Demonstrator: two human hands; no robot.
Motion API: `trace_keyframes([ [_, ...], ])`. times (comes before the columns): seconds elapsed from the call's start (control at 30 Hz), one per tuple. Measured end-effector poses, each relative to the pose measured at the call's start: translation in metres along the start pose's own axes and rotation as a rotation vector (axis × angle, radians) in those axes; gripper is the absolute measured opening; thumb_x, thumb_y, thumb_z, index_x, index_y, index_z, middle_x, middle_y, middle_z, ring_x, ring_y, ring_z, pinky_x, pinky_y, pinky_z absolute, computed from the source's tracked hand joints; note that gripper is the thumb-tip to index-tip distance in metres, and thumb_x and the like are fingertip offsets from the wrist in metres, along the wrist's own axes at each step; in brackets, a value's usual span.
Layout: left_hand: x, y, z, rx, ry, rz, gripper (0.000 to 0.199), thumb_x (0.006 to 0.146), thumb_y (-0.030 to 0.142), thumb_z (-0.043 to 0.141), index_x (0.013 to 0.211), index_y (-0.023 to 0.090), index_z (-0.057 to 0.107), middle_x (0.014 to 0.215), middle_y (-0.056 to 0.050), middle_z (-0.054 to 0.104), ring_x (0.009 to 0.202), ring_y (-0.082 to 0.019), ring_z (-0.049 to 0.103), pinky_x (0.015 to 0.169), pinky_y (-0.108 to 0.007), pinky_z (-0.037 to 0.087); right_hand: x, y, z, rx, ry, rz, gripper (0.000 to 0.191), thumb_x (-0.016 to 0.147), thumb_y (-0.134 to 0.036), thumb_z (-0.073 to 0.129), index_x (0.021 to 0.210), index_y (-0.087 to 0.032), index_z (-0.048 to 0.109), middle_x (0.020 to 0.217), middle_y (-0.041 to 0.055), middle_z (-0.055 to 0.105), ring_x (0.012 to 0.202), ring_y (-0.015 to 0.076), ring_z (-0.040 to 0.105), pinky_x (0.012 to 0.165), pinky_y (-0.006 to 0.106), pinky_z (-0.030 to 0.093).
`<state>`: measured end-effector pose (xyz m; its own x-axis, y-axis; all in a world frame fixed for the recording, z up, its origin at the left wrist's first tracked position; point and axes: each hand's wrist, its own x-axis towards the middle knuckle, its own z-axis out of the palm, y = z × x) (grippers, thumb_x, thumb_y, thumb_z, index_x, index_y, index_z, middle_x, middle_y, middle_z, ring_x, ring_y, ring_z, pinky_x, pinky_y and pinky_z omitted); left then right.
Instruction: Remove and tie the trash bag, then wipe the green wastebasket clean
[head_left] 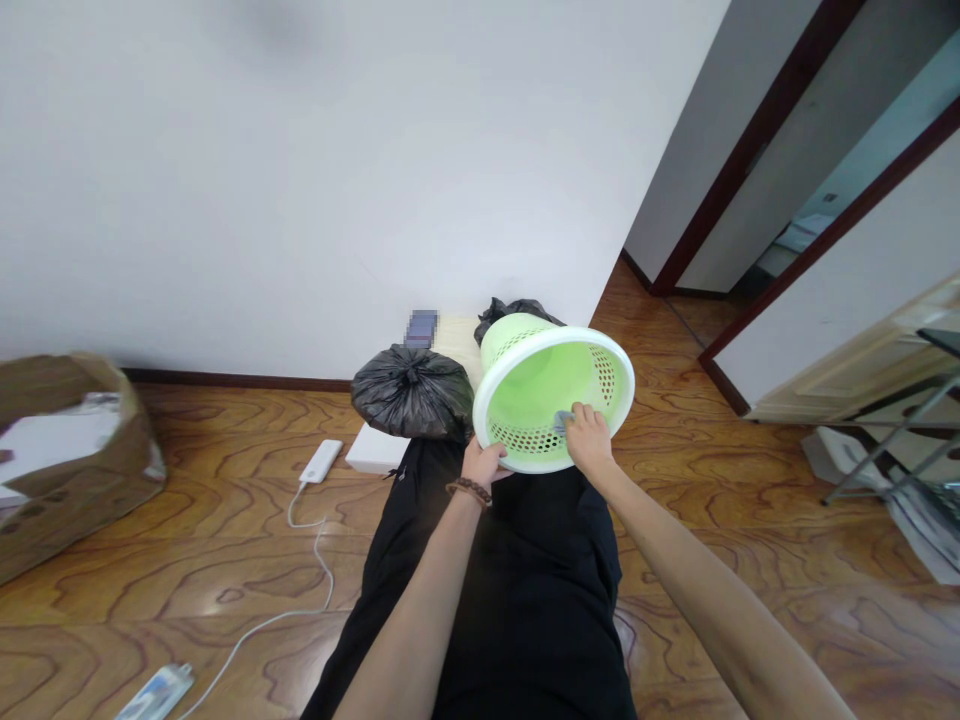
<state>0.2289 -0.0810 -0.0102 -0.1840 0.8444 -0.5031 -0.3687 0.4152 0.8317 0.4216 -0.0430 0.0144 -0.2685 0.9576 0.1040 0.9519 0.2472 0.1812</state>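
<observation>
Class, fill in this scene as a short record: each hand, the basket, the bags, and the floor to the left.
Left hand: grips the green basket's rim
Right hand: holds a grey cloth inside the basket
Basket: tilted, mouth toward the person
Bags: one black bag beside the basket, another partly hidden behind it
Floor, left: carton, white device with cord

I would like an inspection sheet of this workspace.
Surface: glossy, wood-patterned floor.
Things in work: green basket, tilted, opening toward the wearer; small grey-blue piece, material unclear.
Clutter: black bag left of basket, second bag behind it; cardboard box at far left.
Hands: left hand grips the basket's rim; right hand pinches the grey-blue piece inside it.
Cables: white cable on the floor, joined to a white block.
Surroundings: white wall ahead; dark door frame at right.
</observation>
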Motion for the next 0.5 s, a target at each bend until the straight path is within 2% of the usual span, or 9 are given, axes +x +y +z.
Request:
trace_keyframes([
  [0.1,0.001,0.000,-0.003,0.038,0.009,0.020,0.041,0.058,0.003,0.054,0.097,0.015,0.054,0.090,-0.009,0.065,0.074,-0.022,0.066,0.061,-0.039,0.057,0.002,-0.008,0.008,0.043,-0.104,-0.042,0.032,0.087,-0.013,0.034,0.098,-0.012,0.064,0.104,0.0172,0.053,0.101,0.0264,0.043,0.085,0.037,0.033],
  [0.23,0.001,0.000,-0.002,0.062,0.004,0.024,0.045,0.058,0.002,0.054,0.101,0.016,0.055,0.088,-0.008,0.065,0.072,-0.022,0.066,0.059,-0.038,0.056,0.005,-0.011,0.018,0.154,-0.240,-0.002,0.031,0.084,-0.012,0.039,0.105,-0.014,0.061,0.102,0.0135,0.055,0.097,0.0222,0.050,0.080,0.031,0.037],
  [0.37,0.002,-0.003,0.003,0.049,0.009,0.006,0.042,0.058,0.002,0.056,0.098,0.016,0.055,0.086,-0.007,0.065,0.071,-0.021,0.066,0.060,-0.036,0.056,0.000,-0.027,0.018,0.234,-0.229,0.026,0.031,0.082,-0.011,0.041,0.106,-0.012,0.061,0.101,0.0130,0.057,0.097,0.0205,0.050,0.085,0.029,0.037],
  [0.5,0.003,-0.004,0.002,0.004,0.010,0.005,0.038,0.059,0.003,0.058,0.095,0.015,0.055,0.086,-0.008,0.065,0.072,-0.020,0.066,0.063,-0.036,0.056,-0.009,-0.051,0.012,0.320,-0.146,-0.186,0.030,0.083,-0.013,0.042,0.108,-0.014,0.058,0.106,0.0106,0.055,0.101,0.0190,0.047,0.090,0.027,0.034],
])
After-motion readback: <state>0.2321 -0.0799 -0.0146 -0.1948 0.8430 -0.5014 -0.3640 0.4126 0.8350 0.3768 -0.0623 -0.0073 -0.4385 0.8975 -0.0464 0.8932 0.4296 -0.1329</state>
